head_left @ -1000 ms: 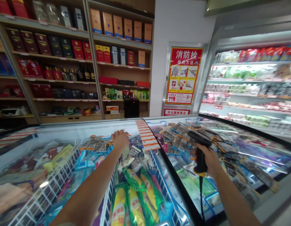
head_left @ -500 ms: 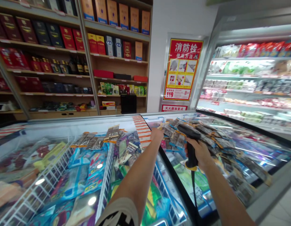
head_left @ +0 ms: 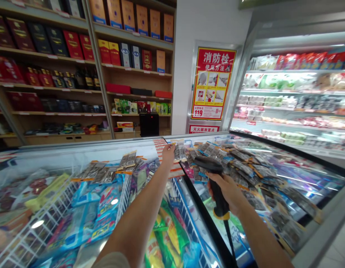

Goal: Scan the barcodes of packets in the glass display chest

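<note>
My left hand (head_left: 168, 153) reaches far forward over the chest freezer (head_left: 77, 156) and pinches a small clear packet (head_left: 179, 152) lifted from the spread of similar packets (head_left: 245, 167) lying on the right freezer's glass lid. My right hand (head_left: 228, 190) is wrapped round the handle of a black barcode scanner (head_left: 213, 173) with a yellow band, its cable hanging down. The scanner head points toward the packet. A second cluster of packets (head_left: 111, 169) lies on the left freezer lid.
Two glass-topped freezers hold bagged frozen goods in white wire baskets (head_left: 44, 223). Wooden shelves (head_left: 77, 67) of boxed bottles stand behind. A red fire-hydrant poster (head_left: 213, 83) hangs on the wall. An open refrigerated case (head_left: 295, 96) lines the right side.
My left hand left the packets on the left lid, swung right to the pile on the right freezer and picked up one packet. The scanner shifted left and lower.
</note>
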`<state>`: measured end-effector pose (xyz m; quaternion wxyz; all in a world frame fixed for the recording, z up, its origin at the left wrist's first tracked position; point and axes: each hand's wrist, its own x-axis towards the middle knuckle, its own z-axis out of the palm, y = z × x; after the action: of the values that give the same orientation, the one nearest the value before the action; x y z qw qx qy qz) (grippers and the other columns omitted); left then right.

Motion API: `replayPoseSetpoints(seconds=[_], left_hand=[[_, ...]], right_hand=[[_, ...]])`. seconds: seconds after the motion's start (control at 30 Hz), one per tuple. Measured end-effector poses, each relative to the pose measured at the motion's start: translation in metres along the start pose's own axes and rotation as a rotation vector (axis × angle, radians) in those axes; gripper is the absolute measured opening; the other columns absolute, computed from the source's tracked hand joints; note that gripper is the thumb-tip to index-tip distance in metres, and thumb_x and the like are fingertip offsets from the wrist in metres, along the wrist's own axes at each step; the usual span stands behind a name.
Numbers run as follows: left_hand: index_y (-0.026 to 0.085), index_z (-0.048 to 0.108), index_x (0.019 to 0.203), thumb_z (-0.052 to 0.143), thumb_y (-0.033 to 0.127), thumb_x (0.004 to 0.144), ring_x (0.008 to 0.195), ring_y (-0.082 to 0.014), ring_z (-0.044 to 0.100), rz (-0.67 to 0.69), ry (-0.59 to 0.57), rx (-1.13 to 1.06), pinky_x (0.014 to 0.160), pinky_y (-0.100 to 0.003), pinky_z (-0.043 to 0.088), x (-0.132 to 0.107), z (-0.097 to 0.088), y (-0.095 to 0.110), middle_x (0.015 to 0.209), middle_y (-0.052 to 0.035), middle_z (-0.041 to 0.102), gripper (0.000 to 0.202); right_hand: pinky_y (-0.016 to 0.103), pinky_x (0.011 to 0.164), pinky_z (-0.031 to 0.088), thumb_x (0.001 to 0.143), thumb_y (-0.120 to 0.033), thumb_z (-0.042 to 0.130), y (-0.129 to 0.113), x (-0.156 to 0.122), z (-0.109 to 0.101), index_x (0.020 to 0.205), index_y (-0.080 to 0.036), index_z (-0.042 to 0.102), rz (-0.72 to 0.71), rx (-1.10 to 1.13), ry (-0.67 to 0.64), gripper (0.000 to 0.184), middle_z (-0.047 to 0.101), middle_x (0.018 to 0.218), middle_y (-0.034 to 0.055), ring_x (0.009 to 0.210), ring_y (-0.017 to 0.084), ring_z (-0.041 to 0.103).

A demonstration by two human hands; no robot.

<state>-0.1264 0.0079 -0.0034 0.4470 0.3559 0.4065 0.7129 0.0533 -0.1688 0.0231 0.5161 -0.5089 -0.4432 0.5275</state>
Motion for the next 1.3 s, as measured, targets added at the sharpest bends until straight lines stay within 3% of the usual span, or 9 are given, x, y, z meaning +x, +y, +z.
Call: replayPoseSetpoints(seconds=[0.27,0.63,0.9,1.07,1.3], left_hand=[[0.017,0.054,0.073,0.074,0.041,0.051,0.050,-0.0085,0.049,0.046,0.001,-0.061,0.050,-0.022,0.039,0.006,0.002,0.000,0.055,0.0051,0.054,0.038],[0.017,0.055,0.073,0.073,0.040,0.052,0.052,-0.0087,0.050,0.043,0.032,-0.025,0.053,-0.022,0.039,0.004,-0.003,-0.002,0.057,0.0044,0.054,0.035],[0.017,0.054,0.072,0.068,0.037,0.058,0.055,-0.0102,0.053,0.026,0.039,0.062,0.055,-0.023,0.041,-0.006,-0.014,0.007,0.058,0.0038,0.055,0.028],[0.018,0.057,0.077,0.061,0.026,0.068,0.058,-0.0128,0.055,0.032,0.095,0.331,0.056,-0.023,0.042,-0.016,-0.037,0.026,0.062,0.0005,0.059,0.012],[0.016,0.060,0.095,0.052,0.028,0.079,0.079,-0.0209,0.063,0.163,0.227,0.909,0.068,-0.029,0.044,-0.014,-0.101,0.076,0.085,-0.0090,0.069,0.022]], right_hand=[[0.020,0.031,0.036,0.071,-0.034,0.057,0.000,-0.004,-0.001,0.065,-0.016,0.054,0.042,-0.068,-0.001,0.020,0.054,0.046,-0.0020,0.034,0.009,0.045],[0.020,0.031,0.037,0.067,-0.034,0.062,0.000,-0.005,0.000,0.066,-0.016,0.054,0.097,-0.041,-0.037,0.020,0.055,0.046,-0.0025,0.034,0.009,0.047],[0.021,0.033,0.039,0.070,-0.037,0.062,0.011,0.009,-0.008,0.064,-0.015,0.057,0.031,0.057,0.020,0.024,0.056,0.046,-0.0008,0.036,0.010,0.048],[0.020,0.031,0.038,0.071,-0.034,0.061,0.002,0.011,0.006,0.065,-0.016,0.057,0.028,0.021,0.086,0.020,0.056,0.045,-0.0008,0.034,0.010,0.047],[0.020,0.029,0.036,0.072,-0.029,0.061,-0.021,0.009,0.028,0.057,-0.017,0.052,0.001,-0.060,0.153,0.021,0.054,0.045,-0.0011,0.035,0.010,0.048]])
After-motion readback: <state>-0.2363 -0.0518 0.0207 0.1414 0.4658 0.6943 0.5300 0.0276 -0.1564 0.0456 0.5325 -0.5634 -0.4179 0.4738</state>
